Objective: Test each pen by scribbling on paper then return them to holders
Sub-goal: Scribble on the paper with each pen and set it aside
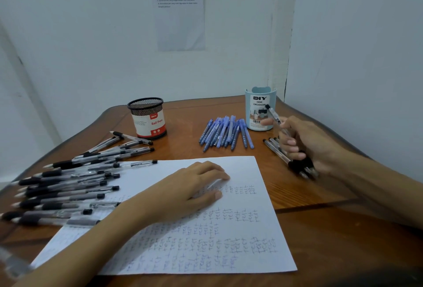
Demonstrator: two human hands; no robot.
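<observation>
Head view looks down on a wooden counter (pixel 297 197) with a sheet of paper (pixel 229 241) at 6 o'clock, covered in rows of small scribbled "test" marks; the lower rows blur and I cannot read them. My left grip (pixel 192 186) lies released on the paper near its centre, palm down with the fingers loosely spread, and hides part of the writing.

At 3 o'clock my right grip (pixel 304 142) is clenched around a bundle of pens (pixel 302 167), their black rubber ends sticking out below the fingers. The fingers cover the barrels, so I cannot count them. One clear pen (pixel 273 115) stands up out of the same grip, its black end tilted toward 11 o'clock across the front of the blue desk organizer (pixel 254 108) at 1 o'clock. A few loose pens (pixel 272 147) lie on the counter just beside that grip, partly behind it.

I cannot see into the organizer. A heap of blue pens (pixel 225 134) lies just beside it at 12 o'clock. The mesh holder (pixel 148 121) stands at 11 o'clock. A spread of black pens (pixel 75 179) fills 9 o'clock, overlapping the paper's edge, with their far ends smeared. Something blurred (pixel 13 263) at 7 o'clock is cut off by the frame. The printed notice (pixel 180 11) on the wall is too small to read.
</observation>
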